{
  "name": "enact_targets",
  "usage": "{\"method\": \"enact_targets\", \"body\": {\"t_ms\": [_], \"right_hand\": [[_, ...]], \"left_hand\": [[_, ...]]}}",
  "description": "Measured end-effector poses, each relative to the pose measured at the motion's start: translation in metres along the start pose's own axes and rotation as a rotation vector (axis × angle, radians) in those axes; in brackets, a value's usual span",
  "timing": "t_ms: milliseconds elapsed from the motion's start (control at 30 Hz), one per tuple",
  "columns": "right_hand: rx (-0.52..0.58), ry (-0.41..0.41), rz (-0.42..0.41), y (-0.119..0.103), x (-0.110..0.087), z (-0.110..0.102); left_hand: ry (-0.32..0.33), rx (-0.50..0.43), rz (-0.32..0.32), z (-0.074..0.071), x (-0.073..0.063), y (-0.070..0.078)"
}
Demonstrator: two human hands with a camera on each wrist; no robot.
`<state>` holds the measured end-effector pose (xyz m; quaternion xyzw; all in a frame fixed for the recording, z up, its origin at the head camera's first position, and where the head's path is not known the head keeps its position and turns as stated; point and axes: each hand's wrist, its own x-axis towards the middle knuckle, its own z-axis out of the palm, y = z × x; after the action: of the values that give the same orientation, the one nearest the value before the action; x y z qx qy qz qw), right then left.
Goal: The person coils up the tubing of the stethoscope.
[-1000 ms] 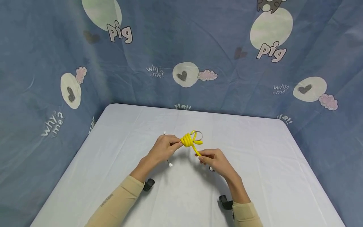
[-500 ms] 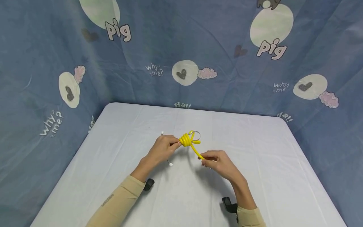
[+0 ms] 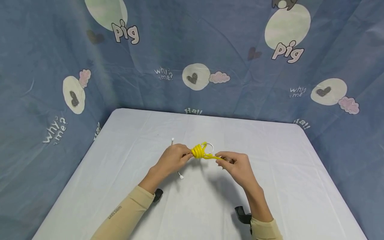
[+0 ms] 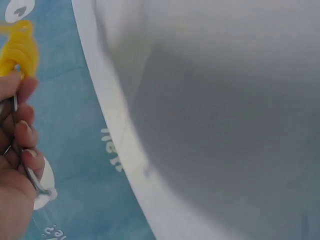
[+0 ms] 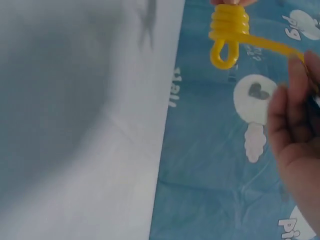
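Observation:
A glossy yellow cord [image 3: 198, 151] is wound in several tight turns, held up over the table between the hands. My left hand [image 3: 171, 159] pinches the left end of the coil. Thin metal rods [image 4: 31, 176] run through that palm, and a white tip [image 3: 181, 177] shows below the hand, another above it. My right hand [image 3: 239, 166] pinches the cord's free end between thumb and fingertips, stretching it to the right. Something shiny and dark [image 3: 229, 160] shows in its grasp, mostly hidden. A thin metal ring [image 3: 212, 147] and a small yellow loop [image 5: 223, 63] stick out beyond the turns.
A white cloth [image 3: 144, 133] covers the table. Blue printed fabric [image 3: 234, 96] rises behind it and at both sides. Black curved mounts [image 3: 242, 215] are worn near both wrists, below the tan sleeves [image 3: 123, 213].
My right hand has moved rightward and then up, drawing the free end from a downward slant to nearly level. My left hand keeps its hold, with the coil slightly turned.

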<state>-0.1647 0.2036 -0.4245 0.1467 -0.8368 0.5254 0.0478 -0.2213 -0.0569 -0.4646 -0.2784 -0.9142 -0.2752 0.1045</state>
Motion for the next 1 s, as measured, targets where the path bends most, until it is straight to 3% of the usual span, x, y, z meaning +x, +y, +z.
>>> {"method": "enact_targets", "body": {"t_ms": [133,267,367,500,600,800,1000], "right_hand": [[0.126,0.088,-0.009,-0.002,0.002,0.002],[0.237,0.087,-0.023,0.001,0.004,0.001],[0.298,0.03,-0.048,0.006,0.005,-0.001],[0.456,-0.111,-0.046,0.012,0.005,-0.002],[0.572,-0.14,-0.028,0.015,0.006,-0.002],[0.582,-0.038,-0.007,0.015,0.01,0.0],[0.568,0.06,0.067,0.017,0.012,0.006]], "left_hand": [[-0.012,0.009,0.027,0.0,-0.002,0.004],[-0.024,0.007,0.073,0.002,-0.001,0.007],[-0.034,0.022,0.107,0.003,-0.001,0.009],[-0.039,0.051,0.13,0.003,-0.001,0.01],[-0.051,0.056,0.162,0.004,-0.001,0.012],[-0.035,0.023,0.24,0.002,-0.003,0.017],[0.03,0.018,0.238,0.001,-0.003,0.019]]}}
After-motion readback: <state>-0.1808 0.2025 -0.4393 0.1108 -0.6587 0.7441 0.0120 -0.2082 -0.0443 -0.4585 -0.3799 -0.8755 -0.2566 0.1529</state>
